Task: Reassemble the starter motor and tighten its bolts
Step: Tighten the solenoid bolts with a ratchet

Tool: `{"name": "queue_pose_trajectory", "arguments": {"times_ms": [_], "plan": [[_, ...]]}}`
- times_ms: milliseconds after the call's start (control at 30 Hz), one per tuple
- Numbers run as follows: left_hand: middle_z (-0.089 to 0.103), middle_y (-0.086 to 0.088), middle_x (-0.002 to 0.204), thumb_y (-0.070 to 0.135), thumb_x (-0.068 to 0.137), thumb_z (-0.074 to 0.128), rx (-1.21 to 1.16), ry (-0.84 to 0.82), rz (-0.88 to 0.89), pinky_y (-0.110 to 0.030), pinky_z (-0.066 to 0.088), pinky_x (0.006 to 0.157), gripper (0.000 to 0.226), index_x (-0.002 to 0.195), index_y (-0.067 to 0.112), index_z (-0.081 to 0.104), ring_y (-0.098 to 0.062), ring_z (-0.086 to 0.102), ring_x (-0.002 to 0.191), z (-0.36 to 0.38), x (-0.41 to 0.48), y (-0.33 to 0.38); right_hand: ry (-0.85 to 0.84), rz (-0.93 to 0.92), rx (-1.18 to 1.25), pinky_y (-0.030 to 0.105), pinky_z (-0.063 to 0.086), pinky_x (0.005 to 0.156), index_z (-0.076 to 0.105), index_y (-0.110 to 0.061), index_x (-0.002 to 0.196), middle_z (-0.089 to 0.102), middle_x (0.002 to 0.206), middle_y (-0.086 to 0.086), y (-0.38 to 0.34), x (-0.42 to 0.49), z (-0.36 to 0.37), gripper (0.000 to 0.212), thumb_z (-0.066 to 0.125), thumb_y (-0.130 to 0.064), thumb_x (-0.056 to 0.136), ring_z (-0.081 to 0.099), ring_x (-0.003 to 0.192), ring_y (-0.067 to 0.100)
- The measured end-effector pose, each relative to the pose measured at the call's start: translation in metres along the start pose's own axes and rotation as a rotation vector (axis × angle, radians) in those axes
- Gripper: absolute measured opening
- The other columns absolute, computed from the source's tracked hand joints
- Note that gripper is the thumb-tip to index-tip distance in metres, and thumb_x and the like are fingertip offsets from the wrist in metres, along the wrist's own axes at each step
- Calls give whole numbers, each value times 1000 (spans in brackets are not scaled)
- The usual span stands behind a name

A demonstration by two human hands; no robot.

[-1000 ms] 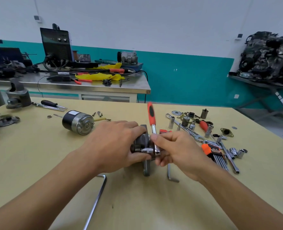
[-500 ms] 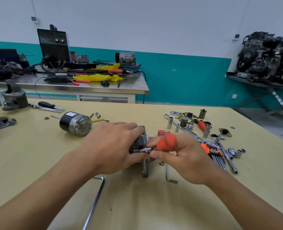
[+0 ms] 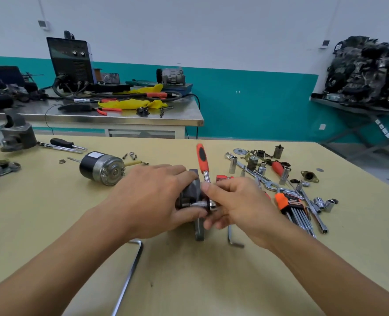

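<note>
A dark starter motor housing (image 3: 190,192) sits on the yellow table (image 3: 52,213) in the middle, mostly hidden under my hands. My left hand (image 3: 152,197) grips it from the left. My right hand (image 3: 237,201) holds the head of a ratchet wrench (image 3: 202,160), whose orange handle points up and away. A chrome socket (image 3: 199,204) on the ratchet lies horizontally against the housing. The black and silver motor body (image 3: 101,168) lies apart at the left.
Sockets, wrenches and an orange hex key set (image 3: 290,204) are scattered at the right. A loose hex key (image 3: 232,238) lies below my right hand, and a long bent bar (image 3: 129,274) near my left forearm. A metal casting (image 3: 18,133) stands far left.
The ratchet handle, swung down toward me half a second ago, has swung back up and points away again. Both hands stay on the housing.
</note>
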State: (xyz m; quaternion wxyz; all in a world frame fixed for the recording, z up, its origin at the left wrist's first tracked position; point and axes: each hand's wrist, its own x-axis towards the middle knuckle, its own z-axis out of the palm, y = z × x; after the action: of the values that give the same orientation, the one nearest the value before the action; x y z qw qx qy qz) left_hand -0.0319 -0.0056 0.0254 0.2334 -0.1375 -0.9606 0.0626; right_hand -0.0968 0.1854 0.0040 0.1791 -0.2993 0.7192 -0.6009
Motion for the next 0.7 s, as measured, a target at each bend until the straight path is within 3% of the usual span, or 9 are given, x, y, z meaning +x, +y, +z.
{"name": "queue_pose_trajectory", "arguments": {"times_ms": [100,167,267,300,400,467,533,633,700], "plan": [[60,17,97,87,76,13,-3,-16,-3,-31,47,69,77,121,39,53,-10,61,93,0,0,-1,10,-268,-222,24,56,57,75,-21,94,76,76,0,1,-9,-5,6,69,-19,93,70,61,16],[60,16,100,84,79,12,2,-24,-1,-33,48,72,74,120,38,52,-11,61,97,0,0,-1,-10,-380,-341,28,58,67,78,-23,96,75,80,-3,0,-15,-9,14,77,-13,85,70,70,15],[61,16,104,82,80,10,7,-21,-7,-36,52,77,74,124,38,51,-11,62,100,0,1,0,27,-152,-75,27,56,59,79,-23,85,74,72,1,-3,-7,-1,8,72,-27,87,67,60,15],[62,16,105,83,80,10,3,-16,-9,-35,52,77,76,125,38,51,-11,62,99,-1,1,1,69,-87,-38,25,53,53,78,-19,84,73,68,3,-4,-3,2,18,68,-32,91,65,55,14],[61,18,103,87,75,9,2,-33,-18,-32,51,74,79,123,40,51,-9,62,95,-2,1,2,62,-167,-221,21,46,50,75,-24,83,69,63,-3,0,-2,0,17,65,-33,95,60,51,9],[59,18,99,85,75,10,-6,-39,-16,-32,51,74,73,118,42,50,-8,60,94,-2,0,1,-29,-293,-338,24,48,56,76,-27,88,70,70,1,0,-8,-8,6,72,-24,91,60,59,10],[59,16,102,82,78,14,-6,-41,-13,-35,51,77,68,119,40,49,-10,61,98,-2,0,0,-73,-332,-364,30,53,65,79,-22,96,73,79,5,-1,-13,-13,13,78,-14,85,63,68,13],[59,17,105,81,81,16,-7,-42,-16,-36,52,77,67,124,39,48,-12,61,100,-1,0,1,-9,-157,-106,26,51,54,80,-23,93,75,78,4,-2,-6,-3,7,73,-23,89,65,58,16],[61,17,106,84,80,14,-15,-36,-28,-36,52,77,73,126,39,49,-12,62,99,-1,1,2,75,-36,-114,20,44,43,76,-21,87,74,71,3,-2,-3,5,23,65,-40,94,63,48,17]]}}
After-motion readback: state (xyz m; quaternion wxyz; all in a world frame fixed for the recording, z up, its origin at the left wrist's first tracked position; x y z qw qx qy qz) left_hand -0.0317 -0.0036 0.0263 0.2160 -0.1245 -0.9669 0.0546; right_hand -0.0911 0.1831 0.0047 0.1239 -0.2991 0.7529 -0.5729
